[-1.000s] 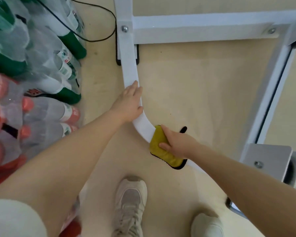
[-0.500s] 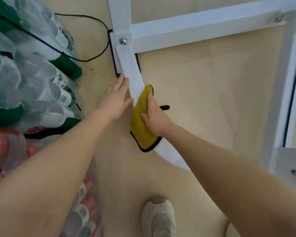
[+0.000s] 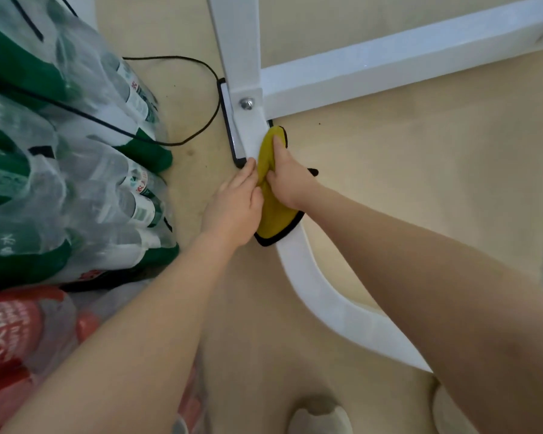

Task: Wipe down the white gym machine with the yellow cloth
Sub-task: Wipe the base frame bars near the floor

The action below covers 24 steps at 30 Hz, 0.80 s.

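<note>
Cloth and both hands have travelled up the curved bar to just below the bolted joint. White machine frame (image 3: 314,296) on beige floor (image 3: 420,189). Shrink-wrapped water bottle packs (image 3: 60,170) at left. Right hand (image 3: 290,180) presses yellow cloth (image 3: 271,214) onto bar, fingers extended, thumb tucked against it. Left hand (image 3: 234,205) flat beside it, fingers straight, touching cloth edge. Black cable (image 3: 198,133) near foot.
</note>
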Each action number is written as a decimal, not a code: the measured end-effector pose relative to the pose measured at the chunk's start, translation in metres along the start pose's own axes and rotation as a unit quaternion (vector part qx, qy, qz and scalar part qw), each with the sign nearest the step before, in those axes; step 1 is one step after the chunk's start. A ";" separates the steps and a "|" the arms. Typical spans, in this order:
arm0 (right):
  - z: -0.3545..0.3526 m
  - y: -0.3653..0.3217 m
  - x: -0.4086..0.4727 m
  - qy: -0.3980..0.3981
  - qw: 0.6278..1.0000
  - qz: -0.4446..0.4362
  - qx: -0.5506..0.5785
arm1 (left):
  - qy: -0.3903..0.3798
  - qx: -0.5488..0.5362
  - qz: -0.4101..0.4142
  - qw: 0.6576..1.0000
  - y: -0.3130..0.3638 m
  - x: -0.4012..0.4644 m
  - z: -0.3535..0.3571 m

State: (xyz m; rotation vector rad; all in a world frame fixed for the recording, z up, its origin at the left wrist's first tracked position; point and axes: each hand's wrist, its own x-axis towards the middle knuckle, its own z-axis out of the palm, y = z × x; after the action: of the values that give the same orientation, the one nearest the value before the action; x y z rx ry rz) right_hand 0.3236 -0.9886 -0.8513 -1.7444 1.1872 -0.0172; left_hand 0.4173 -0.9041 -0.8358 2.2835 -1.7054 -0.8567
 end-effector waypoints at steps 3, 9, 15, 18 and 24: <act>-0.001 0.000 0.008 -0.007 0.999 -0.027 0.046 | 0.005 0.007 -0.004 1.000 -0.003 0.003 -0.001; -0.002 0.025 -0.054 -0.046 0.998 -0.016 -0.035 | -0.008 0.040 -0.040 0.998 0.011 -0.001 -0.002; -0.035 0.057 -0.100 -0.097 0.994 -0.030 -0.044 | -0.015 0.094 -0.107 0.990 0.045 -0.007 0.001; -0.070 0.056 -0.111 -0.083 0.992 -0.016 0.093 | 0.041 0.001 -0.061 0.997 0.083 -0.017 -0.001; -0.135 0.063 -0.124 -0.047 0.982 -0.046 0.177 | -0.033 -0.242 0.026 0.969 0.151 -0.027 -0.005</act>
State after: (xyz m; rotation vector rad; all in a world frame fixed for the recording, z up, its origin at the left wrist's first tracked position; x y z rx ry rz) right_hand 0.1489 -0.9971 -0.7687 -1.4666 0.9674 -0.1889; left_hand 0.2906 -0.9309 -0.7538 1.8941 -1.3762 -1.1931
